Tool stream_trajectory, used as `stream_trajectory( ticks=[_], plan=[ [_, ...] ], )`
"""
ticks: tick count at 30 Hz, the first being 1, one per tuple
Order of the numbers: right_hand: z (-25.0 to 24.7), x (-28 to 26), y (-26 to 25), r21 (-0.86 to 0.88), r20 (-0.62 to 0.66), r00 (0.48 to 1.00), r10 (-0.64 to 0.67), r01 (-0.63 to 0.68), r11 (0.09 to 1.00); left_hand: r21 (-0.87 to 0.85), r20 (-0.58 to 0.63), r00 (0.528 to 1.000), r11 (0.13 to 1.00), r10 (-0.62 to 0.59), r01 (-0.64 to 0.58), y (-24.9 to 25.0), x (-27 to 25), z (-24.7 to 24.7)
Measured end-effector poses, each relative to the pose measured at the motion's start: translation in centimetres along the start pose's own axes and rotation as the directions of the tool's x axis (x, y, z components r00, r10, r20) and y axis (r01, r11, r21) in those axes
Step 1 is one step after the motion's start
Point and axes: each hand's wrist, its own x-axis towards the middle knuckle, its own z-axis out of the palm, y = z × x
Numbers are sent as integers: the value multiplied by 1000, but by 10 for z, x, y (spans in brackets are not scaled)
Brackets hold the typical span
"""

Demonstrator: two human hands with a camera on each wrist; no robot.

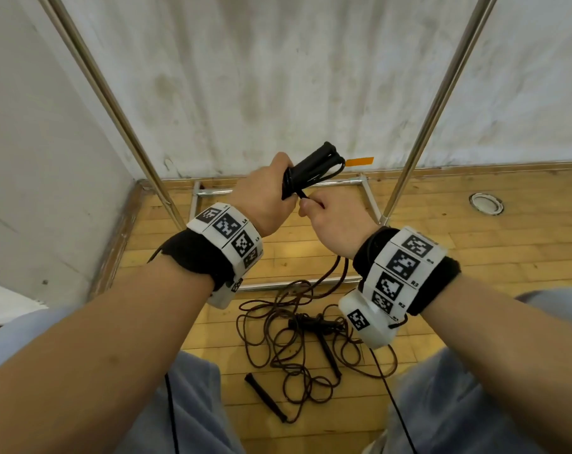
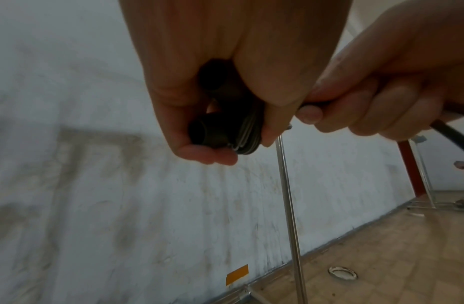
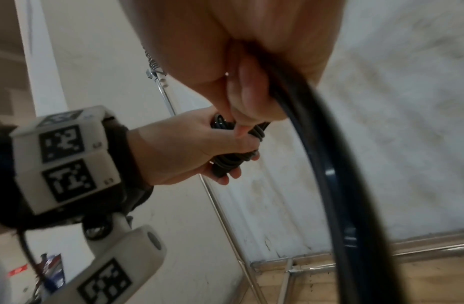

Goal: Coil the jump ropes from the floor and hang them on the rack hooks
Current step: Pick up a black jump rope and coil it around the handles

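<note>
My left hand (image 1: 267,194) grips a black jump rope bundle (image 1: 314,168), its two handles side by side with cord wound around them (image 2: 225,127). My right hand (image 1: 330,213) pinches the loose black cord (image 3: 319,156) right beside the bundle, and that cord runs down under the wrist. On the wooden floor below lies a brown jump rope (image 1: 297,339) in a loose tangle with its black handles (image 1: 265,396) spread apart. The rack's metal uprights (image 1: 121,116) (image 1: 438,106) rise on both sides of my hands. No hooks are in view.
The rack's base frame (image 1: 343,182) sits on the floor against a stained white wall (image 1: 278,77). An orange tape strip (image 1: 359,161) marks the wall low down. A round metal floor fitting (image 1: 486,203) lies to the right. Another wall (image 1: 32,158) closes the left side.
</note>
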Motion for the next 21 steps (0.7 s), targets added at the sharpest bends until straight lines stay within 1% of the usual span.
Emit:
stream_trajectory(
  ticks=[3,6,8,10,12,15,17,19,21],
  plan=[
    [-6,2,0,42,19,999,27,-28,999,54,-46,999,998,-16,18,-2,2,0],
    [-14,2,2,-70,53,998,23,-19,997,104,-28,999,993,-43,46,-7,4,2],
    [-15,2,2,-159,110,994,29,-11,987,153,0,997,986,-74,73,-12,4,4],
    [-13,1,1,-236,165,986,10,30,971,202,23,996,976,-86,80,-14,5,7],
    [-13,0,1,-237,186,982,-33,77,969,242,42,997,969,-70,57,-11,2,11],
    [-16,-1,2,-213,181,978,-103,141,967,288,85,996,956,26,-49,-6,-5,21],
    [-17,1,7,-218,143,982,-121,151,964,280,127,990,955,65,-98,0,-9,26],
    [-17,2,10,-201,92,988,-121,138,970,246,157,986,964,61,-99,6,-11,28],
    [-16,4,15,-197,60,991,-122,131,971,226,156,986,970,59,-94,9,-11,28]
  ],
)
